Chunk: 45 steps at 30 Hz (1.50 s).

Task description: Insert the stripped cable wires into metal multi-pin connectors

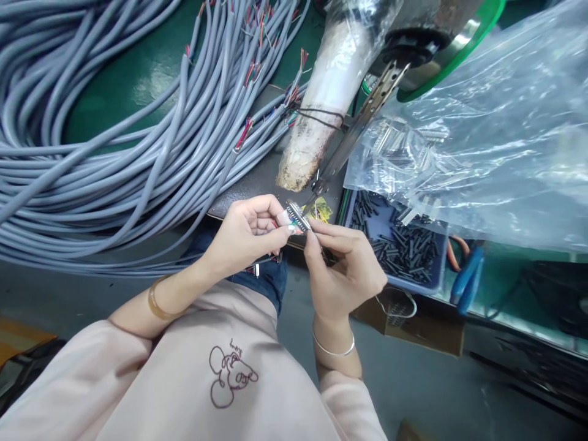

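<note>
Between my hands, a small metal connector (298, 217) with a row of pins is tilted, near the tip of a soldering iron (321, 181) on a stand. My left hand (250, 231) is closed, its thumb and fingers pinching thin colored wires at the connector's left side. My right hand (344, 263) pinches the connector's right end between thumb and fingertips. Part of the wires is hidden by my left fingers. Just beyond the connector lies a crumpled yellow piece (320, 210).
Gray cables (151, 165) with stripped colored ends cover the left. A plastic-wrapped tube (316, 116) comes down from above. To the right are a blue tray (434, 285) of black sleeves, a clear plastic bag (505, 135) and blue-handled pliers (467, 278).
</note>
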Each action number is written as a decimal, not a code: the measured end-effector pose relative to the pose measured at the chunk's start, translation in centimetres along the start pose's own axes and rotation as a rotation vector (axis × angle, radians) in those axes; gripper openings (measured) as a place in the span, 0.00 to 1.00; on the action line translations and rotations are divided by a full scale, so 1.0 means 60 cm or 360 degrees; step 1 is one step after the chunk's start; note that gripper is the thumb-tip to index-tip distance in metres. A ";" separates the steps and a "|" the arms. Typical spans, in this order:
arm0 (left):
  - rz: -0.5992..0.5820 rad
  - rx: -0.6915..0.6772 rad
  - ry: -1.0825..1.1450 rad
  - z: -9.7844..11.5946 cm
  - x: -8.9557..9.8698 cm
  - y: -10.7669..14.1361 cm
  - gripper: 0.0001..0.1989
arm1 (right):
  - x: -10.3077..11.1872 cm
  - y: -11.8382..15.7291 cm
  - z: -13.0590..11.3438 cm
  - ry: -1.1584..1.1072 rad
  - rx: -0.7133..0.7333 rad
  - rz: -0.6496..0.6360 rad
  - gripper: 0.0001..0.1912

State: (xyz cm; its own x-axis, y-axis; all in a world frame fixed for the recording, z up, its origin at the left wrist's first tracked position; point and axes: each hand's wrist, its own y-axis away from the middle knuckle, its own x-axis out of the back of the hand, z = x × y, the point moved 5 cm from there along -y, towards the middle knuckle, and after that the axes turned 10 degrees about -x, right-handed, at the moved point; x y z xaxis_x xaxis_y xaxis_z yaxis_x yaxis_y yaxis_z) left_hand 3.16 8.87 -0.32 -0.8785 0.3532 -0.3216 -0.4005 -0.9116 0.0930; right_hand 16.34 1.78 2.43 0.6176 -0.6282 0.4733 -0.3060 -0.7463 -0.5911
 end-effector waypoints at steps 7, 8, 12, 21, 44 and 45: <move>0.0060 -0.0074 0.0059 0.003 0.000 -0.004 0.07 | -0.003 0.003 0.002 -0.0038 -0.0053 -0.0019 0.09; 0.0063 -0.0072 0.0048 0.002 0.000 -0.005 0.07 | -0.003 0.003 0.002 -0.0034 -0.0054 -0.0020 0.09; 0.0033 -0.0034 0.0014 0.000 0.004 -0.007 0.07 | -0.002 0.004 0.002 0.0003 -0.0042 -0.0014 0.09; 0.0053 -0.0114 0.0020 0.001 0.003 -0.007 0.08 | -0.005 0.004 -0.001 0.0056 0.0001 -0.0014 0.10; 0.0186 -0.0374 -0.0142 0.023 -0.006 -0.014 0.08 | -0.003 -0.008 -0.006 0.0087 0.0099 -0.0001 0.07; 0.0182 -0.0393 -0.0137 0.024 -0.007 -0.014 0.08 | -0.003 -0.009 -0.007 0.0103 0.0110 0.0002 0.07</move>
State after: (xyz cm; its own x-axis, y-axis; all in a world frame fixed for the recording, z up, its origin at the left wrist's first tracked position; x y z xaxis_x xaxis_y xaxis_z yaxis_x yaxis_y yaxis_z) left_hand 3.46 9.78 1.10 -0.9375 0.2520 -0.2399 -0.2312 -0.9665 -0.1114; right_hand 16.08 2.18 2.94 0.5687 -0.6434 0.5125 -0.2543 -0.7300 -0.6343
